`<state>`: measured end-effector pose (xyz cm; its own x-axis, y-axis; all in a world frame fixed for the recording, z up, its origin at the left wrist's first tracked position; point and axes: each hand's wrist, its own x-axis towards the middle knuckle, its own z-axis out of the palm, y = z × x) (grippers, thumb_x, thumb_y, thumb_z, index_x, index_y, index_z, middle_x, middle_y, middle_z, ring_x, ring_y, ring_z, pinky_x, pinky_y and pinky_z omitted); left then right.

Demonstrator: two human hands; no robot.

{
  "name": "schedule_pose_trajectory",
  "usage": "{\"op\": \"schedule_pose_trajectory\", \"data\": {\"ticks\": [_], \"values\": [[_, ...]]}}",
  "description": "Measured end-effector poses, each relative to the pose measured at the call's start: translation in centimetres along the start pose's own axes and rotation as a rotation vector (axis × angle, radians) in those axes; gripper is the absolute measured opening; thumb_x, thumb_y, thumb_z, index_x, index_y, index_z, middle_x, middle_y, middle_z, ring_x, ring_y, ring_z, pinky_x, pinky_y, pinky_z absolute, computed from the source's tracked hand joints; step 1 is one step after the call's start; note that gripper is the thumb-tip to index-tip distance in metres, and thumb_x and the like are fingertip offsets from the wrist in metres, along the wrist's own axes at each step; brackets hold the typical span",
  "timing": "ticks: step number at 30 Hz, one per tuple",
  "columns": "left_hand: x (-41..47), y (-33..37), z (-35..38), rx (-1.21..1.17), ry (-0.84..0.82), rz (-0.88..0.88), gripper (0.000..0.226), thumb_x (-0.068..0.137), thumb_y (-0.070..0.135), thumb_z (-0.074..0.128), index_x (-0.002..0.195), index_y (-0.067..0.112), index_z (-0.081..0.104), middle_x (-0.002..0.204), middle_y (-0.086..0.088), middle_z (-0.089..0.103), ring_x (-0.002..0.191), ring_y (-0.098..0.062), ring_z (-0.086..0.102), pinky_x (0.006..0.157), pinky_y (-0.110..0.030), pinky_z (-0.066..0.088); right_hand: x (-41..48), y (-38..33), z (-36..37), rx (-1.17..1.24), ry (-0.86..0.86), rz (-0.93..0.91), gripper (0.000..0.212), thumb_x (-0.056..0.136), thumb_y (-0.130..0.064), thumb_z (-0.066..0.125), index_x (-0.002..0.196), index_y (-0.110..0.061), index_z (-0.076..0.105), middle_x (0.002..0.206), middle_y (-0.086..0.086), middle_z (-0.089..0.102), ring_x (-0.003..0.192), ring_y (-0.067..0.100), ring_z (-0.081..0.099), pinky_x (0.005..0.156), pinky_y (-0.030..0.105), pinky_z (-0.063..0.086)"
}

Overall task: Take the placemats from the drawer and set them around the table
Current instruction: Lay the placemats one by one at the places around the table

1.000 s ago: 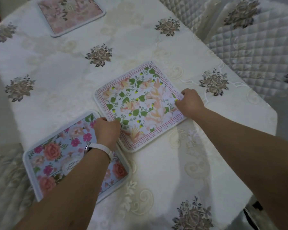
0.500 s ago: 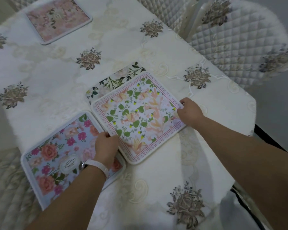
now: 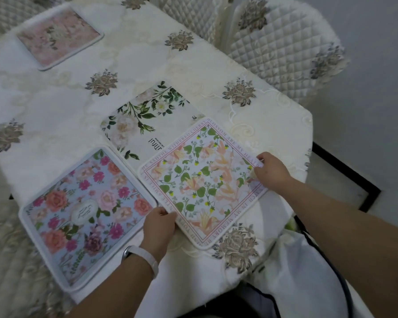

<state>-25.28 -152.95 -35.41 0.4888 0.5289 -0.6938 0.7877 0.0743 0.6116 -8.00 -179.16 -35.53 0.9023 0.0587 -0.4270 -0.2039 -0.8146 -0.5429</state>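
Placemats number four on your desk [image 3: 55,106], which is covered by a cream tablecloth embroidered with grey-brown roses [image 3: 269,125]. Both your hands are on the square pink-bordered placemat printed with green leaves and peach blossoms [image 3: 200,182], which lies cornerwise toward the desk's near right end. Your left hand [image 3: 160,226] has its fingers curled round the mat's near-left edge, thumb on top. Your right hand [image 3: 271,173] pinches the right corner, fingers bent over the lettered border. Whether the mat rests flat or is raised a little off the cloth I cannot tell from this angle.

Its far-left side overlaps the white rectangular placemat with green foliage and pale roses [image 3: 147,118], which lies beneath it toward the middle of the desk. Just beside your left hand, at the near left edge, lies the blue rectangular placemat with pink and coral roses and a white rim [image 3: 87,214]. The pale pink rectangular placemat [image 3: 58,35] sits well apart at the far left corner. A white wristband [image 3: 143,253] circles your left wrist. A cream quilted chair [image 3: 285,42] stands at the desk's far right.
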Motion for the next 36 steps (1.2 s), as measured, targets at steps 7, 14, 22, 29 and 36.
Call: {"op": "schedule_pose_trajectory", "data": {"ticks": [7,14,22,29,36], "values": [[-3.4,-2.4,1.3,0.033,-0.073,-0.014,0.008,0.089,0.006,0.06,0.082,0.004,0.064,0.083,-0.012,0.073,0.07,-0.028,0.071,0.055,-0.032,0.053,-3.2,3.2,-0.9,-0.022,-0.005,0.029,0.027,0.088,-0.009,0.052,0.115,-0.009,0.055,0.103,0.007,0.062,0.083,0.023,0.054,0.067,0.03,0.038],[-5.3,-4.2,1.9,0.06,-0.118,-0.039,0.01,0.091,0.009,0.06,0.083,0.003,0.064,0.079,-0.014,0.073,0.064,-0.026,0.07,0.055,-0.031,0.052,-5.5,5.2,-1.7,-0.021,-0.015,0.018,0.025,0.09,-0.008,0.052,0.114,-0.011,0.056,0.097,0.002,0.059,0.081,0.023,0.057,0.065,0.031,0.042],[-5.1,-4.3,1.8,0.054,-0.147,-0.054,0.012,0.091,0.009,0.062,0.09,-0.003,0.064,0.081,-0.015,0.074,0.063,-0.026,0.07,0.051,-0.028,0.048,-5.9,6.0,-1.4,0.021,0.021,0.032,0.028,0.089,-0.008,0.053,0.117,-0.012,0.057,0.102,0.003,0.062,0.083,0.023,0.058,0.066,0.03,0.04],[-5.5,-4.8,1.5,0.158,-0.081,0.067,0.017,0.091,0.025,0.065,0.087,0.009,0.064,0.082,-0.004,0.073,0.066,-0.018,0.069,0.062,-0.034,0.057,-5.1,6.7,-0.9,0.004,0.056,0.04,0.035,0.086,-0.011,0.056,0.12,-0.011,0.057,0.112,0.008,0.063,0.088,0.025,0.061,0.069,0.031,0.046],[-3.7,-5.6,1.3,0.694,0.11,0.87,0.031,0.09,0.03,0.062,0.113,0.01,0.059,0.114,-0.006,0.06,0.108,-0.024,0.054,0.095,-0.041,0.048,-7.4,5.0,3.0,-0.475,0.095,-0.46,0.052,0.094,-0.037,0.043,0.139,-0.012,0.044,0.147,0.018,0.039,0.133,0.036,0.039,0.107,0.049,0.034]]}}
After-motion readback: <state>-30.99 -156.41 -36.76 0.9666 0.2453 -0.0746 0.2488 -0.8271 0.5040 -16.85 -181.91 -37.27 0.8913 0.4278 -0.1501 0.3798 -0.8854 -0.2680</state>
